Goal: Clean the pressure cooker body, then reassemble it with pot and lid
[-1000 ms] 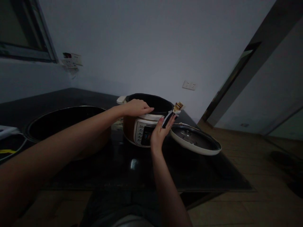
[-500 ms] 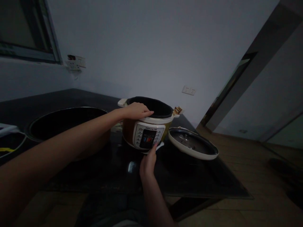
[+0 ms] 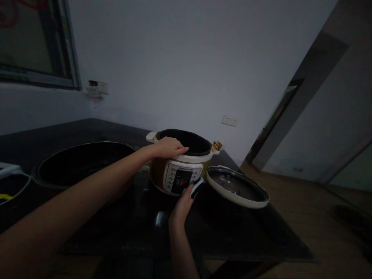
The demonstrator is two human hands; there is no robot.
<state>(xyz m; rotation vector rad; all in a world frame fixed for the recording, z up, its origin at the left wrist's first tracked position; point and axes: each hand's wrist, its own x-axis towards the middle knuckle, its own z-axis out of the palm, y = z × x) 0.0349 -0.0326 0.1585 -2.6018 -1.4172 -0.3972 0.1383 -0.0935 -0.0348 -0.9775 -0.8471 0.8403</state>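
Note:
An electric pressure cooker (image 3: 161,172), brown and gold with a white front panel, stands on the black table with its top uncovered and a dark inside. My left hand (image 3: 170,147) grips its near white rim, thumb lying along the edge and fingers partly hidden. Low at the panel's right side, my right hand (image 3: 182,203) is closed on a thin white piece, probably a cloth (image 3: 198,183), with a dark underside. It is against or very near the cooker's front. To the right, the cooker's lid (image 3: 236,188) rests tilted with its metal inside showing.
On the left is a wide dark pot (image 3: 84,149), partly behind my left forearm. Further left lie a white object (image 3: 8,170) with a cord and something yellow (image 3: 6,197). The black table's (image 3: 139,228) front edge runs near my body. Wall sockets (image 3: 229,120) sit behind the cooker.
My right hand has turned and shifted slightly, lifting the white piece's edge so its dark underside shows. My left hand keeps its place on the rim. The whole view has dropped a little.

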